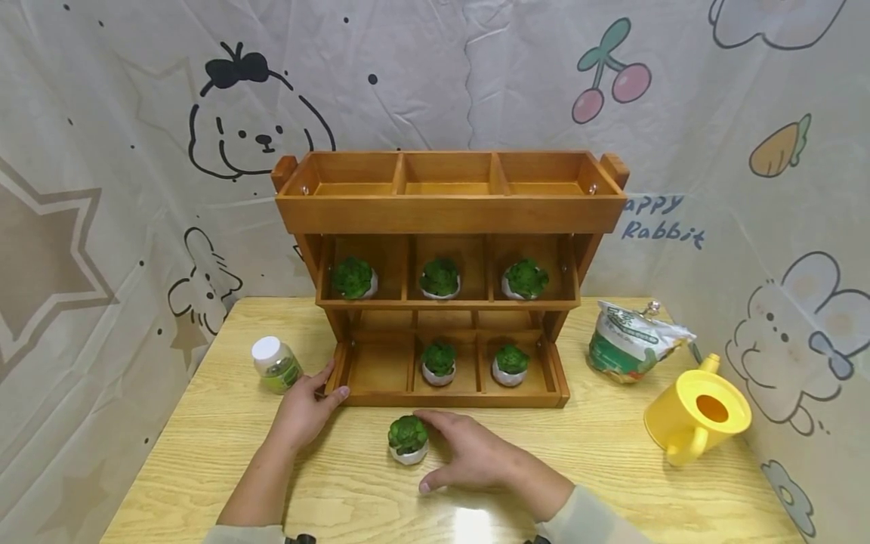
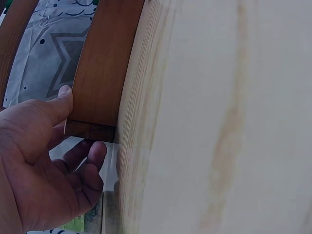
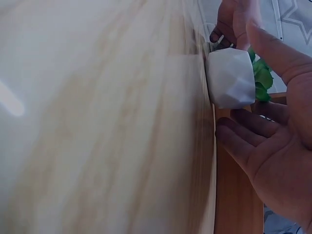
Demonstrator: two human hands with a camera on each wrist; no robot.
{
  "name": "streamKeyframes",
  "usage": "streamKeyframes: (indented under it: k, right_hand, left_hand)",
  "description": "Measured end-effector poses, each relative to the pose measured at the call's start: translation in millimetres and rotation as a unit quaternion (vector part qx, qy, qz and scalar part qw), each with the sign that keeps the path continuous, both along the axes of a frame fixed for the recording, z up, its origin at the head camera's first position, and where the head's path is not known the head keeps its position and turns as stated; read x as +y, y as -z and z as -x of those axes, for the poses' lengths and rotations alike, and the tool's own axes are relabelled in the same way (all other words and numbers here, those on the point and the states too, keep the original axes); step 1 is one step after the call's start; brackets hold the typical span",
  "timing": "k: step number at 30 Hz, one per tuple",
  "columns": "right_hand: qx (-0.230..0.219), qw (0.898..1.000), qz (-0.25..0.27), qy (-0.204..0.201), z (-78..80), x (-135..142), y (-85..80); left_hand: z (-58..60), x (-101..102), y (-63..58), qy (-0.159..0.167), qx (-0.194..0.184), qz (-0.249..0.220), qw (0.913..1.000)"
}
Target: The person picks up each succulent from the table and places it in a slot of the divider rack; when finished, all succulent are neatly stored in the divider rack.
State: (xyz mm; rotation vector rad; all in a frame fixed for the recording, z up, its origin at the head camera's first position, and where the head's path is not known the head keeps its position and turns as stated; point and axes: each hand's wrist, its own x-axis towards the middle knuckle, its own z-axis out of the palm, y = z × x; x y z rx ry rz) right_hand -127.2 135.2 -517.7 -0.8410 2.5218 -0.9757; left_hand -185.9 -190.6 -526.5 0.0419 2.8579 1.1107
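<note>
A tiered wooden shelf (image 1: 448,216) stands on the table. My left hand (image 1: 304,409) holds its lower left front corner. In the left wrist view the thumb lies on the wooden board (image 2: 100,73) and the other fingers bend around its end. In front of the shelf a small potted succulent (image 1: 408,438) with a white faceted pot (image 3: 230,78) stands upright on the table. My right hand (image 1: 472,451) is just right of it, thumb and fingers spread apart around that side without gripping it. Several similar potted succulents (image 1: 439,358) sit in the middle and bottom tiers.
Left of the shelf is a white-capped jar (image 1: 276,364), close to my left hand. On the right stand a clipped green-and-white bag (image 1: 632,344) and a yellow watering can (image 1: 693,412). A printed cloth (image 1: 421,83) hangs behind the table (image 1: 353,491).
</note>
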Motion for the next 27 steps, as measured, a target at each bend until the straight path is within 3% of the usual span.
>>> streamKeyframes:
  k: [27]
  right_hand:
    - [0.029,1.0,-0.012,0.002,15.1,-19.8,-0.7]
  left_hand:
    - [-0.7,-0.9,-1.7,-0.001,-0.004,-0.002,1.0]
